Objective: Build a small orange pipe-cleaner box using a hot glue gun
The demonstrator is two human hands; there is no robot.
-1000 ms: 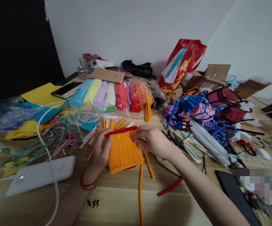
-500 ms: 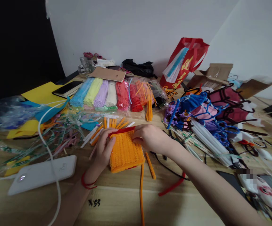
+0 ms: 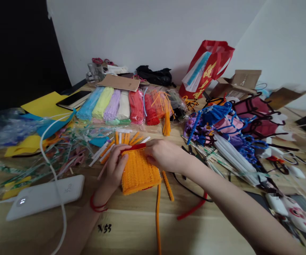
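Observation:
An orange square panel of pipe cleaners [image 3: 140,172] is held up over the table, with a red strip [image 3: 133,147] along its top edge and some red showing underneath. My left hand [image 3: 115,165] grips its left edge, thumb on the front face. At the top right corner, my right hand [image 3: 163,153] is closed on the panel, its fingertips mostly hidden. From the panel's lower right, a long orange pipe cleaner [image 3: 158,219] hangs toward me. A short orange piece [image 3: 168,186] lies beside it. Behind the panel, cut orange and white pieces [image 3: 126,137] are spread out.
Bundles of coloured pipe cleaners [image 3: 110,104] lie at the back, near a red bag [image 3: 208,69]. A white power bank [image 3: 46,196] with a cable sits left. On the right are blue and purple pipe-cleaner pieces [image 3: 221,120]. A red pipe cleaner [image 3: 192,209] rests near my right forearm.
The whole view has shifted slightly. My right hand has moved a little left along the panel's top edge; both hands keep hold of the panel.

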